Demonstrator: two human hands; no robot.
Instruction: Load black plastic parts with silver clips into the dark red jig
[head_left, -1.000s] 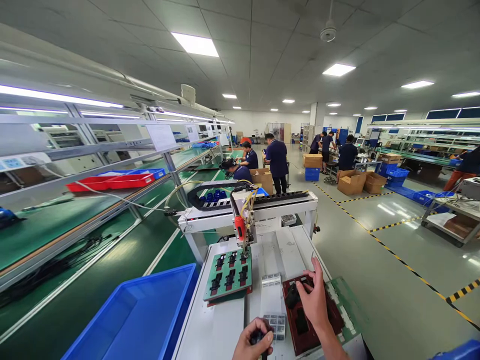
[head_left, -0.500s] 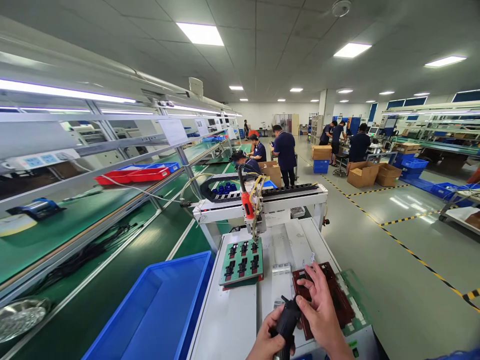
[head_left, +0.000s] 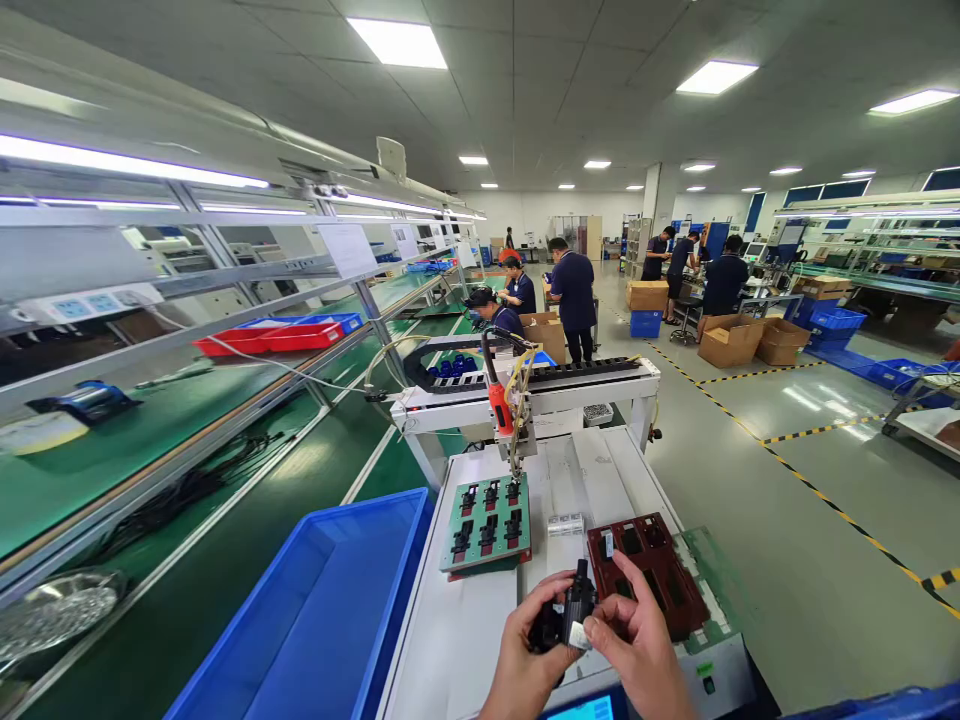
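Observation:
My left hand (head_left: 529, 635) is closed round a black plastic part (head_left: 576, 600), held above the front of the white machine bed. At the part's lower end my right hand (head_left: 636, 635) pinches a small white label (head_left: 578, 635) against the black surface. A second small label (head_left: 607, 543) appears at the tip of my raised right index finger. Beyond that hand lies a dark red fixture plate (head_left: 679, 590) with several cut-outs. To its left, a green fixture plate (head_left: 491, 520) carries several black parts. A strip of silvery labels (head_left: 565, 525) rests between the two plates.
A gantry with a red-bodied screwdriver (head_left: 499, 408) spans the machine bed behind the plates. On the left, a large blue bin (head_left: 300, 620) stands beside a green conveyor (head_left: 225, 520). A lit screen (head_left: 585, 708) sits at the front. Several people work farther back.
My left hand has turned the black part more upright. The right hand has moved down, its fingers curling in, and a white label now shows against the part. The view has shifted slightly.

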